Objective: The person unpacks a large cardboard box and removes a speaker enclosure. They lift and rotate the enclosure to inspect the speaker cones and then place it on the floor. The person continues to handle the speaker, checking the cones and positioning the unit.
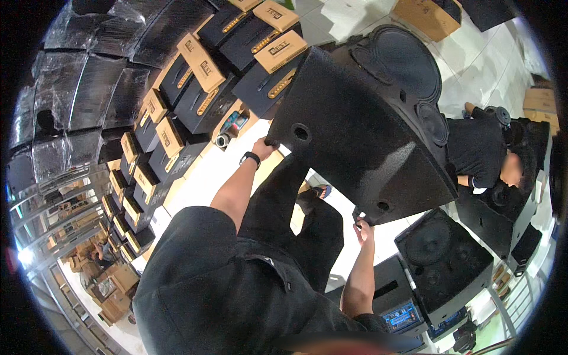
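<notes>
A large black speaker cabinet [349, 130] tilts in front of me, its round cones turned away toward the far right. My left hand [264, 148] is closed round the cabinet's near left corner, a dark watch on that wrist. At the near right corner, my right hand [363, 229] is closed with its fingertips at the edge; part of the grip is hidden. Two round recesses show in the panel facing me. The cabinet's underside cannot be seen from here.
At left stand rows of black cabinets [248, 83] topped with cardboard boxes [281, 51]. Plastic-wrapped stacks [89, 83] rise behind them. Another person [482, 154] bends over a speaker at right. A second speaker [444, 254] and a lit screen [402, 316] are near my right arm.
</notes>
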Motion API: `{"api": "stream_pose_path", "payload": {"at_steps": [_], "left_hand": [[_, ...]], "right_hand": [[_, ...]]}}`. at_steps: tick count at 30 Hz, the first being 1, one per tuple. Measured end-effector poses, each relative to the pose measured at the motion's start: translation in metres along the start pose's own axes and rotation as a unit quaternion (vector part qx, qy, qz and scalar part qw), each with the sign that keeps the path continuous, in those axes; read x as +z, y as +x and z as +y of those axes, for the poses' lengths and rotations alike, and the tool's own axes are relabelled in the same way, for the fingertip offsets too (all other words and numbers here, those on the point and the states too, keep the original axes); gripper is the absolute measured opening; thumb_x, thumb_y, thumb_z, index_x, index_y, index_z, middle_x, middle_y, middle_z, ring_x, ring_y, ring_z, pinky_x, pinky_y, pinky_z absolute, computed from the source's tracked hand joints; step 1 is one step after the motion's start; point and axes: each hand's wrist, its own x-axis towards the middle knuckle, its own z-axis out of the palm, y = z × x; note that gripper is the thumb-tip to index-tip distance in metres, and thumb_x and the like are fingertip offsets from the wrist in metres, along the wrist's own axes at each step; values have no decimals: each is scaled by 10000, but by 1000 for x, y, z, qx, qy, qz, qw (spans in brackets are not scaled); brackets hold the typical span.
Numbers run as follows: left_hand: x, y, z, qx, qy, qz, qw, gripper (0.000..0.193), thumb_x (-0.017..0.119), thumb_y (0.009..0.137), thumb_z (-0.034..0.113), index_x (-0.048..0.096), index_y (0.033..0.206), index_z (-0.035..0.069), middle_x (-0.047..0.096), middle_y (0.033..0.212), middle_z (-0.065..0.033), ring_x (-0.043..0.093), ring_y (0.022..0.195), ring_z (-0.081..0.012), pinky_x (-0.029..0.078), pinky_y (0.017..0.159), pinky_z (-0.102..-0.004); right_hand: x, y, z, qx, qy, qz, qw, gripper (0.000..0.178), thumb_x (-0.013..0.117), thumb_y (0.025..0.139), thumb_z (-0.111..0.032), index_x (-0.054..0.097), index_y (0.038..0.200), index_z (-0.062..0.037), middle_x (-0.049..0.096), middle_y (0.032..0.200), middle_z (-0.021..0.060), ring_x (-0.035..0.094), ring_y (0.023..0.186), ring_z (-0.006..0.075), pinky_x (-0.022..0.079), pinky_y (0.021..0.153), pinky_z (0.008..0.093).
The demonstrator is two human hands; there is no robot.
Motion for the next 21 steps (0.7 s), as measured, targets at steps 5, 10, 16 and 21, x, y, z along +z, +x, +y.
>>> {"api": "stream_pose_path", "payload": {"at_steps": [5,10,16,21], "left_hand": [[15,5,-43,56,-37,18,998,522,842,769,376,721,1159,51,748,1081,-158,704,1036,-277,520,937,-378],[26,-44,-66,42,-5,50,998,544,832,789,399,705,1172,35,749,1067,-155,707,1024,-274,533,910,-374],[-9,-25,-97,113,-67,12,991,399,773,806,241,713,1143,37,751,1006,-163,716,990,-216,552,836,-360],[-17,-23,-113,81,-63,-23,994,355,799,812,210,713,1110,36,760,1005,-140,720,960,-221,548,851,-375]], "right_hand": [[-10,15,30,-50,-4,-26,998,283,569,812,92,544,1051,-57,576,1079,76,559,1081,222,514,991,445],[-38,9,54,-58,-25,12,998,283,643,809,16,586,1068,-82,611,1064,48,574,1032,208,513,921,427],[-9,-2,133,-22,58,4,998,463,628,807,59,505,1211,-131,595,1124,31,581,991,199,504,948,458],[-12,-22,161,-58,92,-47,993,357,651,791,44,565,1087,-136,614,1060,28,579,1022,183,493,958,480]]}}
